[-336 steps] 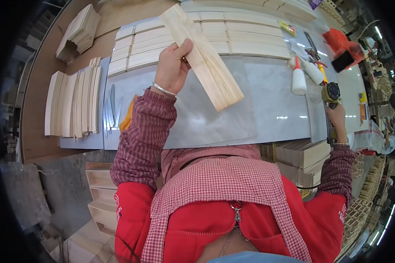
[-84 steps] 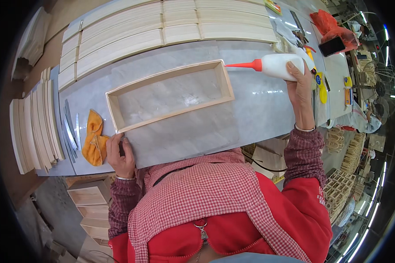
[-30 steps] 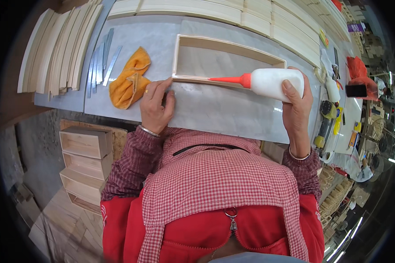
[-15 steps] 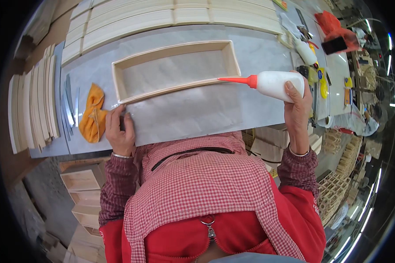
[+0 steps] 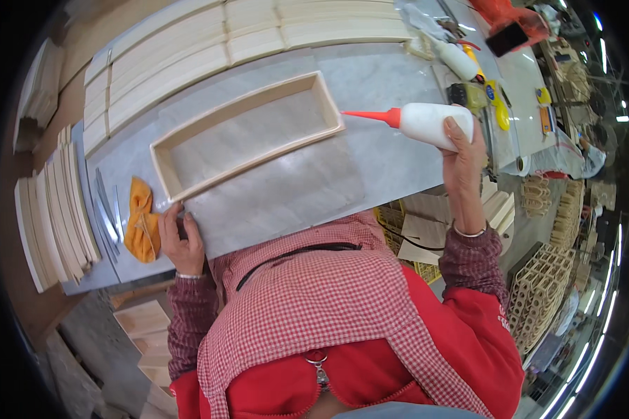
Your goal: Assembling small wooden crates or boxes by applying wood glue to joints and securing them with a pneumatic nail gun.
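Note:
A long, shallow rectangular wooden frame (image 5: 241,167) lies on the grey table, slanting up toward the right; the tabletop shows inside it. My left hand (image 5: 182,241) rests at its near left corner, fingertips touching the wood, thumb apart from the fingers. In my right hand (image 5: 463,157) is a white squeeze bottle (image 5: 430,124) with a long red nozzle (image 5: 370,116). The bottle is held sideways above the table. Its nozzle tip points left and appears beside the frame's right end; whether it touches I cannot tell.
An orange cloth (image 5: 143,223) lies left of my left hand, beside thin metal strips (image 5: 108,209). Wooden boards (image 5: 56,209) stand at the far left, with long stacked strips (image 5: 258,31) along the back. Another white bottle (image 5: 458,61) and a yellow-handled tool (image 5: 500,108) lie at right.
The view has turned, so the frame appears more slanted and further left. The nozzle tip, over the frame's near right edge before, now shows just off its right end.

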{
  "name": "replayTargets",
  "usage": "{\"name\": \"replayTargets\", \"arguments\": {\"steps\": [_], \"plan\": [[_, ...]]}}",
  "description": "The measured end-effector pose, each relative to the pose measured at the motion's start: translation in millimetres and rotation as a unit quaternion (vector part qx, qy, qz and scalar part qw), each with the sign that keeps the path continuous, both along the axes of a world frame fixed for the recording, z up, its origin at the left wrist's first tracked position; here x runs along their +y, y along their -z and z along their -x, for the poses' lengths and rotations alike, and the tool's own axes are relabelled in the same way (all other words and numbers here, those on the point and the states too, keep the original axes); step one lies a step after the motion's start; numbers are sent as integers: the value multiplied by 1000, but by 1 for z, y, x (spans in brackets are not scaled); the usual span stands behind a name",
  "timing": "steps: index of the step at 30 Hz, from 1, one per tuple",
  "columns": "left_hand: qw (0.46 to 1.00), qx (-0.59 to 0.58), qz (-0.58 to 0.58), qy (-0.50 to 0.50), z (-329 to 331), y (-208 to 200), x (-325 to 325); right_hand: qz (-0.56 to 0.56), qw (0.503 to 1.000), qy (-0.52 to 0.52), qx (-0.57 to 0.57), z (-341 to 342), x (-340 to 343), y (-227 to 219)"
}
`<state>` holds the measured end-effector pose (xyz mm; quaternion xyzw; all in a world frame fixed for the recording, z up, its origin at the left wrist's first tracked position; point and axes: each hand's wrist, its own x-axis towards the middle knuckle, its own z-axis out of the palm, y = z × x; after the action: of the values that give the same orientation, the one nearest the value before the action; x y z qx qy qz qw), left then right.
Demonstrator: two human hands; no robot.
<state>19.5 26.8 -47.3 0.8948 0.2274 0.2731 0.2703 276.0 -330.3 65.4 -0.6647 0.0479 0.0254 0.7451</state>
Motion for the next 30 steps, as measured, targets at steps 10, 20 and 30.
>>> {"name": "replayTargets", "arguments": {"steps": [10,20,30], "plan": [[1000,-11,4,19,-2,-7,-1,161,920,311,-176,-102,-11,53],[1000,-5,4,12,-6,-9,-3,475,810,226,-258,-92,-50,93],[1000,-18,-1,-1,-8,-7,-1,742,594,310,37,-8,-343,99]]}}
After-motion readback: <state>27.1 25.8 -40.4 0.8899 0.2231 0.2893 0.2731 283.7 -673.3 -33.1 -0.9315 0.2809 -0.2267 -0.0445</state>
